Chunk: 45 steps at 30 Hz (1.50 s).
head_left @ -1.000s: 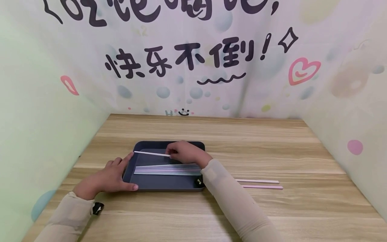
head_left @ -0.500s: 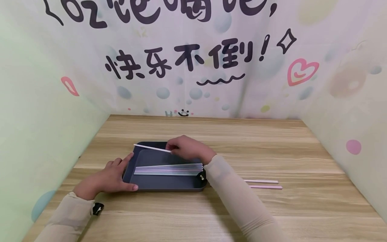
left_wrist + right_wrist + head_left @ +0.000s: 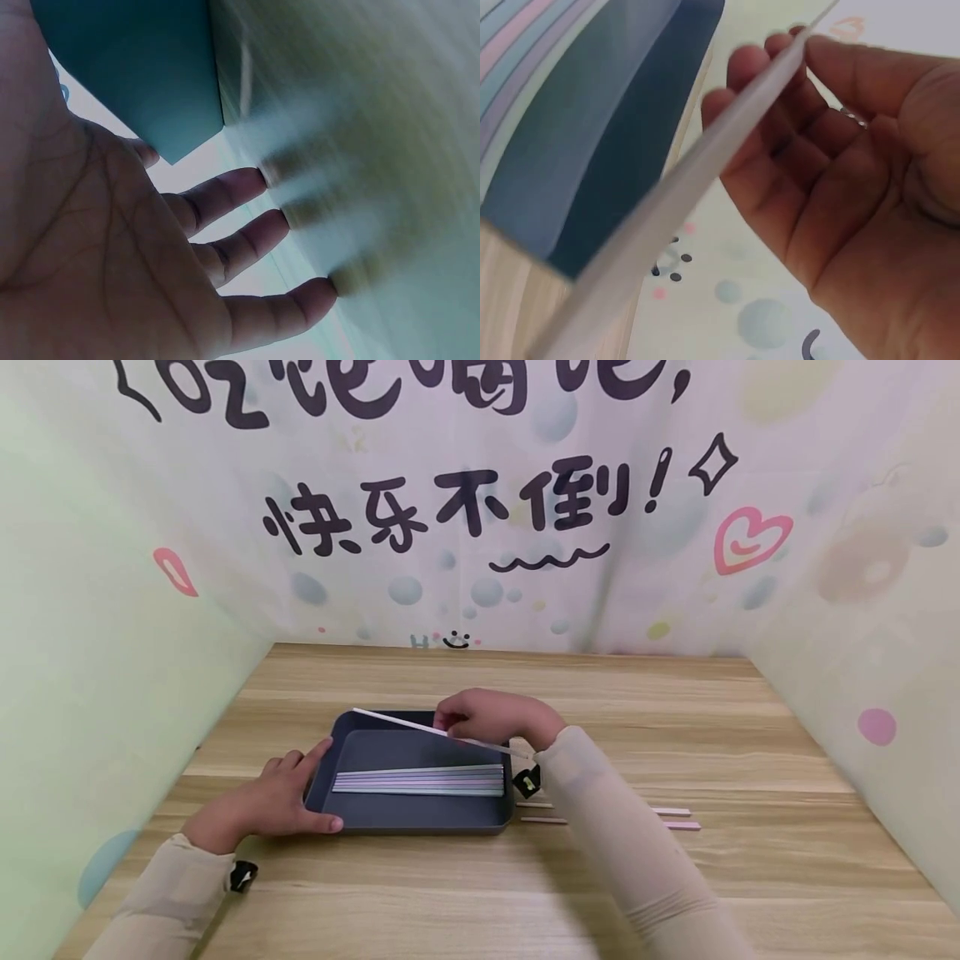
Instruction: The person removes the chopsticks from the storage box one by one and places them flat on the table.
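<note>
A dark grey-blue tray (image 3: 420, 818) lies on the wooden table, with a row of several pastel chopsticks (image 3: 417, 781) side by side in it. Over the tray's far right part, my right hand (image 3: 495, 713) pinches one white chopstick (image 3: 401, 722) between thumb and fingers. That chopstick slants, its thin end pointing to the far left; its thick end shows large in the right wrist view. My left hand (image 3: 270, 800) rests against the tray's left end, thumb at the near corner and fingers spread. In the left wrist view its fingertips touch the table beside the tray wall (image 3: 142, 67).
Two more chopsticks, one white (image 3: 672, 812) and one pink (image 3: 682, 827), lie on the table right of the tray, partly hidden by my right sleeve (image 3: 630, 852). A printed cloth (image 3: 465, 585) hangs behind the table (image 3: 420, 893), and pale walls flank it.
My right hand has lifted the white chopstick from just over the tray and drawn it up and to the right, now more slanted. My left hand has stayed in place.
</note>
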Motion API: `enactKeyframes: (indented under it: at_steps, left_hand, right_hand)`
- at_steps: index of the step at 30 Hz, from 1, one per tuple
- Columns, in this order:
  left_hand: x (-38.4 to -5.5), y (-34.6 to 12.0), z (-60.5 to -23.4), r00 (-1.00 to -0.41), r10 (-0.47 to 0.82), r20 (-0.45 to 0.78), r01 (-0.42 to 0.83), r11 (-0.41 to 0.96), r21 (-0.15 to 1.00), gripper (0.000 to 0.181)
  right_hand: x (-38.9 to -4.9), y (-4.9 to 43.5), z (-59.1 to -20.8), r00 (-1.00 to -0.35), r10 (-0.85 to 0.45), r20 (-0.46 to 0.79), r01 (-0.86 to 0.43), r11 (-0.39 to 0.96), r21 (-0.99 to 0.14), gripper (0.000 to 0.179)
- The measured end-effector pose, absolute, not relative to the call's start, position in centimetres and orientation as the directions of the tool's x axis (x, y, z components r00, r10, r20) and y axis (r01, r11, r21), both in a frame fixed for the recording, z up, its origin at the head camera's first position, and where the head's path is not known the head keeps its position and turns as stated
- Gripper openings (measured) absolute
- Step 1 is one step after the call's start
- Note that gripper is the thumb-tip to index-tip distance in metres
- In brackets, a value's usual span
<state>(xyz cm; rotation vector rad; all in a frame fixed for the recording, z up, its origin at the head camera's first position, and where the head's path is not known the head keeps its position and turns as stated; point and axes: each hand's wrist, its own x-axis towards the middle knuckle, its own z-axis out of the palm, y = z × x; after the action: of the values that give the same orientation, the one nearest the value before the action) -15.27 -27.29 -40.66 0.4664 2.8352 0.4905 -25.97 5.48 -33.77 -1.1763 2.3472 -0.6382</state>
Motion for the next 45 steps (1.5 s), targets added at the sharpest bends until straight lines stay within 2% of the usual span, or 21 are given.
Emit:
enactKeyframes:
  at_steps: [8, 17, 23, 34, 39, 45]
  left_hand:
    - [-15.4, -27.2, -40.5, -0.923, 0.344, -0.174, 0.268, 0.897, 0.350, 0.126]
    - [-15.4, -27.2, -40.7, -0.924, 0.338, -0.181, 0.256, 0.896, 0.363, 0.125]
    - [-15.2, -27.1, -40.6, -0.921, 0.351, -0.170, 0.272, 0.890, 0.366, 0.125]
    - [-15.4, -27.0, -40.4, -0.921, 0.348, -0.177, 0.270, 0.896, 0.353, 0.125]
    - [-15.3, -26.9, -40.2, -0.920, 0.350, -0.179, 0.270, 0.894, 0.359, 0.125]
    - [-15.3, -26.8, -40.1, -0.921, 0.348, -0.173, 0.270, 0.894, 0.358, 0.125]
  right_hand:
    - [-26.4, 8.0, -33.4, -0.485, -0.828, -0.281, -0.537, 0.535, -0.652, 0.016]
    - [-26.8, 11.1, -33.7, -0.451, -0.783, -0.429, -0.361, 0.599, -0.714, 0.013]
    - [-26.9, 14.1, -34.3, -0.451, -0.720, -0.528, -0.270, 0.674, -0.688, 0.013]
    - [-26.7, 20.3, -35.1, -0.460, -0.645, -0.610, -0.165, 0.738, -0.655, 0.012]
    - [-26.4, 22.5, -35.3, -0.473, -0.613, -0.632, -0.144, 0.762, -0.632, 0.007]
    - [-25.9, 24.1, -35.6, -0.458, -0.599, -0.657, -0.139, 0.778, -0.613, 0.006]
